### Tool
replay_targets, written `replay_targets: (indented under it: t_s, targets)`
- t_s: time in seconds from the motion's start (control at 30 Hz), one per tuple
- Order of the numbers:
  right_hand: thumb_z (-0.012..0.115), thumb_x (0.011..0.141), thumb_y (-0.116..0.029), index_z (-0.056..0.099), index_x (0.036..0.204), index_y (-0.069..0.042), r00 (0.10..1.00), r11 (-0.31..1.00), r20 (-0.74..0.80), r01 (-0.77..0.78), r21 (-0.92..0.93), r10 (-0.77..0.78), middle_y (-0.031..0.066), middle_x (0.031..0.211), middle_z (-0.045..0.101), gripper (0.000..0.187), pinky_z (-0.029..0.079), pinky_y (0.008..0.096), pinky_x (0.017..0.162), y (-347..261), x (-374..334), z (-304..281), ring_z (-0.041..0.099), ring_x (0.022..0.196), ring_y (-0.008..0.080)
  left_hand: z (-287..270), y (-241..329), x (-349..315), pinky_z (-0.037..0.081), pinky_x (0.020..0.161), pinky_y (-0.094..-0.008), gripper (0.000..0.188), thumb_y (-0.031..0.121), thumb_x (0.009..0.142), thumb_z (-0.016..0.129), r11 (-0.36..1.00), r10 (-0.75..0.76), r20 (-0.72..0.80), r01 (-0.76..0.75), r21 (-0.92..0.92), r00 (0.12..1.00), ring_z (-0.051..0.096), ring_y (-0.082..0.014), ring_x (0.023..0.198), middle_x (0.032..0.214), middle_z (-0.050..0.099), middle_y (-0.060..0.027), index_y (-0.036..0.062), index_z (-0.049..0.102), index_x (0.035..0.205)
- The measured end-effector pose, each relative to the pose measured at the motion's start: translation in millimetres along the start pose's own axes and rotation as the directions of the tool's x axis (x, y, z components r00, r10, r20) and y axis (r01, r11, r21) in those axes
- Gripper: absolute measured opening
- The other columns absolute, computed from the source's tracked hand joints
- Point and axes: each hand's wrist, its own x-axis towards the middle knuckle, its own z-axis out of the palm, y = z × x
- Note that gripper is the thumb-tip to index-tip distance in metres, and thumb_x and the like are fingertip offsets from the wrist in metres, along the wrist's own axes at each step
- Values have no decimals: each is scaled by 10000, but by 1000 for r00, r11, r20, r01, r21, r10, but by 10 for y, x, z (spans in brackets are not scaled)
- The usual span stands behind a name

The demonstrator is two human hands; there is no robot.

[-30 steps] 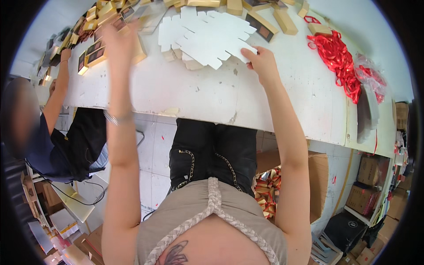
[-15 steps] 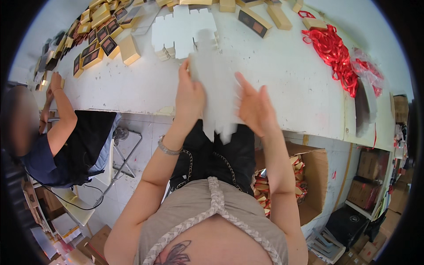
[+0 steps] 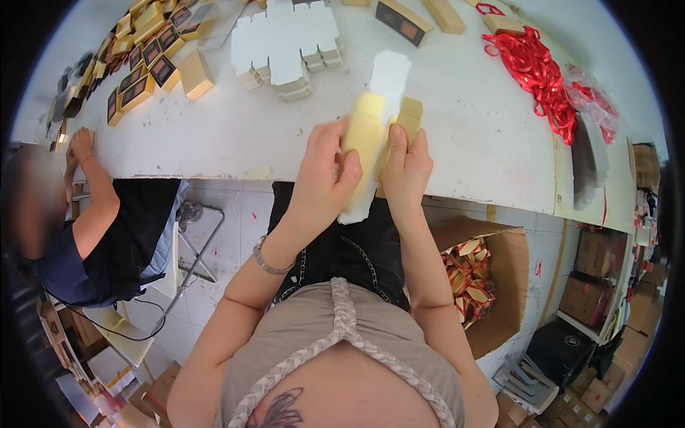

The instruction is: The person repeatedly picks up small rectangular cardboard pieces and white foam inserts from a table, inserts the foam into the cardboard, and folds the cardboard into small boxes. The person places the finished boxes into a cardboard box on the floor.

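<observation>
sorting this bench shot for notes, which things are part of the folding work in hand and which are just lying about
In hand:
left hand
right hand
flat card box blank
stack of flat blanks

Lying about:
red ribbons
finished boxes
open carton

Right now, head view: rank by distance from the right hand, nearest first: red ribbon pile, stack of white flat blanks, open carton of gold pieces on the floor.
From the right hand, which grips the folded card blank together with the left hand:
1. Stack of white flat blanks, up-left on the table.
2. Open carton of gold pieces, down-right, under the table edge.
3. Red ribbon pile, far right of the table.
The first two are close to call.
</observation>
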Motion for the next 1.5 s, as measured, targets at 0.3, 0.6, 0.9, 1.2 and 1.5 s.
replay_targets:
  t_s: [0.3,0.6,0.9,1.2,1.5]
  targets:
    - [479,910,-77,433,1232,-10,982,974,86,181,-136,-170,183,795,632,332,498,382,565,98,-60,130,629,630,330,147,236,-141,481,837,-415,526,25,869,441,966,-57,77,35,257,995,568,-400,1039,1251,499,-266,-13,293,1372]
    - [564,821,-19,481,1251,9,831,782,68,544,-306,-552,184,896,651,439,516,355,568,-62,-153,176,642,687,310,174,-303,152,465,751,-279,598,-65,785,384,983,-183,-51,181,-33,982,561,-190,853,1146,551,-155,22,351,1375]
    - [402,869,-16,403,1321,-73,946,999,322,-12,-44,25,193,1005,611,455,483,373,760,-70,135,20,602,865,339,66,-361,192,344,1010,-305,653,-95,747,364,968,-134,99,151,-200,986,403,-210,1243,1344,410,-140,50,332,1383]
    - [480,955,-209,557,1116,-49,980,993,164,114,-2,-112,138,947,642,239,473,318,733,136,113,193,604,821,243,155,-459,197,323,1020,-344,491,-99,748,342,983,-99,115,115,-145,988,404,-269,1173,1252,406,-143,29,417,1216]
    - [520,936,-164,649,1004,-10,981,949,113,-180,260,155,57,874,650,212,434,255,651,31,140,224,530,712,95,211,-372,165,318,1026,-371,503,-114,760,310,949,-217,121,238,-206,969,404,-265,1173,1266,338,-168,11,292,1247]
